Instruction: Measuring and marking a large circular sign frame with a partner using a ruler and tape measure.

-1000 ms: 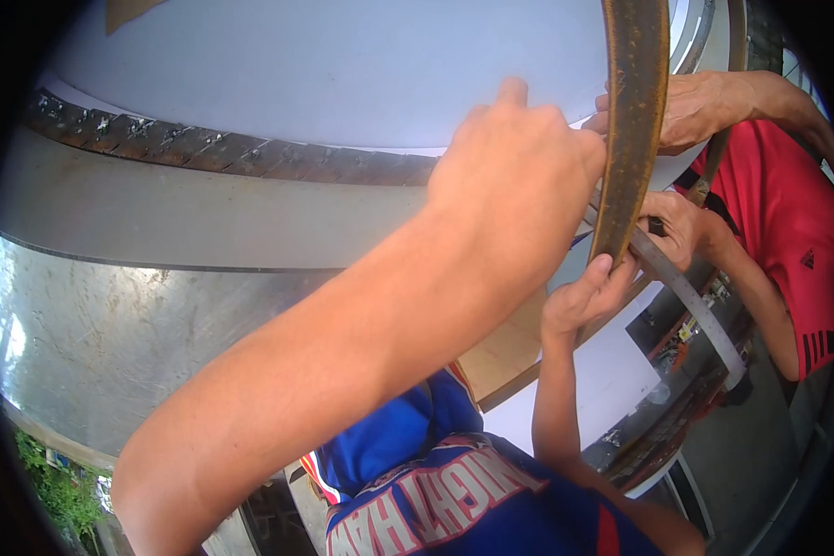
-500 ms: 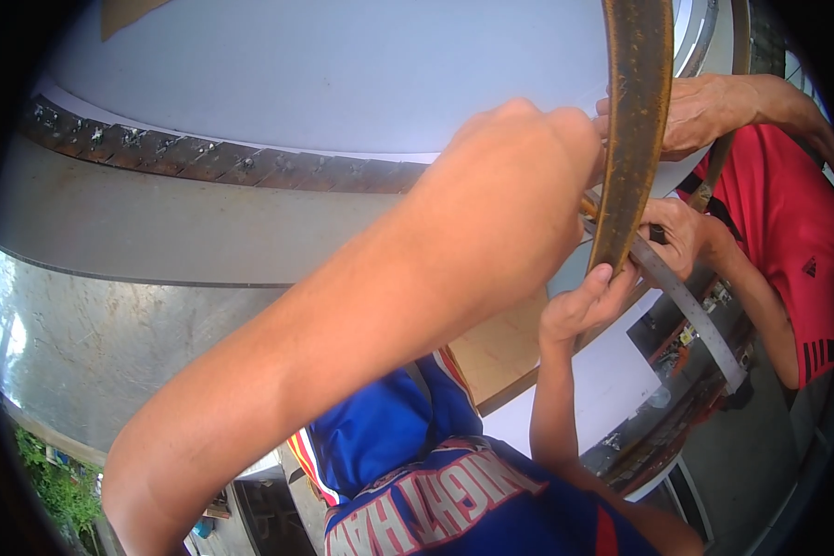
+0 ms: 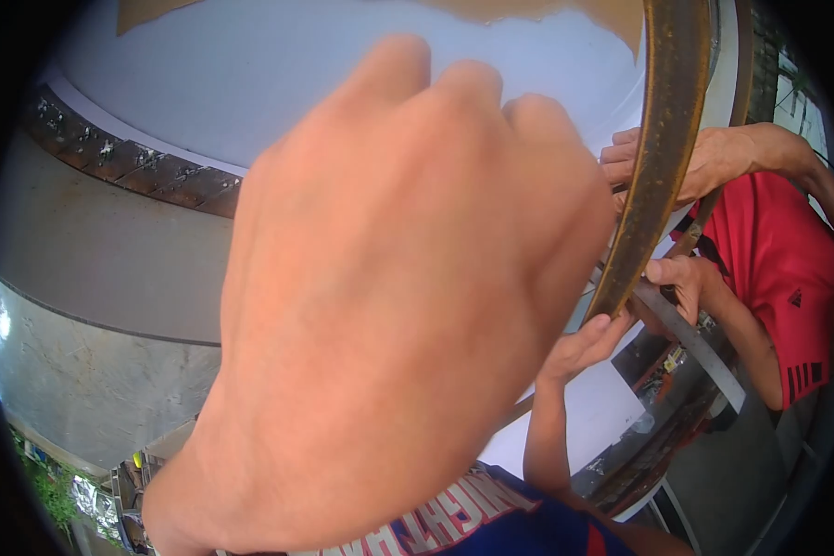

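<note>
My left hand (image 3: 417, 259) is raised very near the camera with its fingers curled under. Its back fills the middle of the picture, and anything in its grasp is hidden. My right hand (image 3: 584, 347) grips the lower end of a long, curved, brown-stained metal strip (image 3: 672, 120), with the thumb at the strip's end. A thin grey flat bar (image 3: 704, 357) slants down to the right from beside that end. A co-worker's upper hand (image 3: 700, 162) is beside the brown strip, partly behind it. The co-worker's other hand (image 3: 681, 278) is by the grey bar's upper end.
A large pale blue-grey panel (image 3: 195, 83) lies ahead, edged by a dark slotted curved strip (image 3: 130, 162). Nearer on the left is a grey metal surface (image 3: 102, 241) with a curved edge. The co-worker in red stands at the right. A white sheet (image 3: 584, 417) lies below my right hand.
My left hand has come away from beside the brown strip, moving left and closer to the camera. My right hand still holds the strip's lower end. The view has shifted slightly.
</note>
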Demonstrator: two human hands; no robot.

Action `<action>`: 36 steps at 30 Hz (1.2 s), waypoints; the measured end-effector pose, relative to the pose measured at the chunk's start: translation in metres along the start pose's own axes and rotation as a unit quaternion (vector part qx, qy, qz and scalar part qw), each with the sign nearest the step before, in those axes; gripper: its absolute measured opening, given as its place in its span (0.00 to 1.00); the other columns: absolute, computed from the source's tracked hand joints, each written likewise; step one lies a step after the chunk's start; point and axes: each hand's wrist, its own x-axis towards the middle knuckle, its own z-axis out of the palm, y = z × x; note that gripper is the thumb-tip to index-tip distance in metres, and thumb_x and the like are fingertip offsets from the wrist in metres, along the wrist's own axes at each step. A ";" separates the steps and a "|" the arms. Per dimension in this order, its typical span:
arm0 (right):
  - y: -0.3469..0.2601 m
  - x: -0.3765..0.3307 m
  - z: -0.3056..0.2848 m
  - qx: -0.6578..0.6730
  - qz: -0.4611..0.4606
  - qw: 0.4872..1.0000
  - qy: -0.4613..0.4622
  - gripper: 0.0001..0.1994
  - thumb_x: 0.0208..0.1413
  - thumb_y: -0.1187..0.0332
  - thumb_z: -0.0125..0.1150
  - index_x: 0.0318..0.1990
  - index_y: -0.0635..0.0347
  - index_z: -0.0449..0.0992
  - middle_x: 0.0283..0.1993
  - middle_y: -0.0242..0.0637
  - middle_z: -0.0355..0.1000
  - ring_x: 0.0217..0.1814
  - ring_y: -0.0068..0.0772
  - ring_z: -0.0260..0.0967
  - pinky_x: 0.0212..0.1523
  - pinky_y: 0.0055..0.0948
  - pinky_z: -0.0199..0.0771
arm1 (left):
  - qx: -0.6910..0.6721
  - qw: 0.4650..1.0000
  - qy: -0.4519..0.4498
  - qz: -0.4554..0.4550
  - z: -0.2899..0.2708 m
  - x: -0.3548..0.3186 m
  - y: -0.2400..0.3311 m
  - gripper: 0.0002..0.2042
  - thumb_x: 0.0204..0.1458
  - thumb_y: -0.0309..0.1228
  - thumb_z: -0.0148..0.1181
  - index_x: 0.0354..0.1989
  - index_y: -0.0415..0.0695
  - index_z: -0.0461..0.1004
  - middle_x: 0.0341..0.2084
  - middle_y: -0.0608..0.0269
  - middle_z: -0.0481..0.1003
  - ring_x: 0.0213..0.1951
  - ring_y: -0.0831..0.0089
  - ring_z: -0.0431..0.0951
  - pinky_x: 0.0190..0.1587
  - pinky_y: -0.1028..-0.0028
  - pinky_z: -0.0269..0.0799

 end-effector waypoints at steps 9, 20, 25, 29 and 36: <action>-0.015 0.012 0.008 -0.029 -0.032 0.998 0.043 0.23 0.66 0.56 0.39 0.44 0.74 0.68 0.39 0.50 0.66 0.42 0.47 0.64 0.46 0.40 0.62 | -0.030 0.995 0.100 -0.011 -0.029 -0.030 -0.007 0.10 0.45 0.16 0.58 0.37 0.35 0.76 0.28 0.53 0.75 0.29 0.59 0.71 0.31 0.66 0.67; -0.012 0.008 0.017 -0.046 -0.011 0.997 0.055 0.24 0.66 0.53 0.39 0.41 0.72 0.67 0.37 0.45 0.63 0.39 0.40 0.63 0.42 0.36 0.62 | -0.032 0.995 0.091 -0.011 -0.025 -0.029 -0.017 0.09 0.47 0.17 0.58 0.38 0.36 0.76 0.29 0.53 0.76 0.29 0.60 0.72 0.31 0.66 0.68; 0.021 0.002 0.005 -0.125 -0.049 0.987 0.083 0.25 0.67 0.52 0.38 0.41 0.72 0.67 0.36 0.44 0.62 0.38 0.38 0.62 0.40 0.34 0.62 | -0.039 0.994 0.105 0.012 -0.027 -0.025 -0.016 0.09 0.48 0.18 0.58 0.38 0.36 0.76 0.29 0.53 0.76 0.29 0.61 0.72 0.30 0.66 0.68; -0.005 0.006 0.020 -0.060 -0.004 0.996 0.061 0.25 0.67 0.52 0.39 0.41 0.72 0.67 0.36 0.45 0.63 0.39 0.39 0.62 0.41 0.34 0.62 | -0.003 0.997 0.071 0.000 -0.015 -0.027 -0.020 0.08 0.48 0.18 0.58 0.37 0.35 0.75 0.29 0.53 0.75 0.29 0.60 0.71 0.30 0.66 0.67; -0.001 0.007 0.003 -0.053 -0.001 0.998 0.028 0.22 0.68 0.59 0.37 0.46 0.76 0.65 0.43 0.53 0.63 0.49 0.44 0.61 0.55 0.39 0.59 | -0.013 0.998 0.065 0.021 -0.018 -0.021 -0.012 0.09 0.47 0.15 0.56 0.38 0.35 0.75 0.30 0.54 0.75 0.30 0.59 0.71 0.33 0.66 0.67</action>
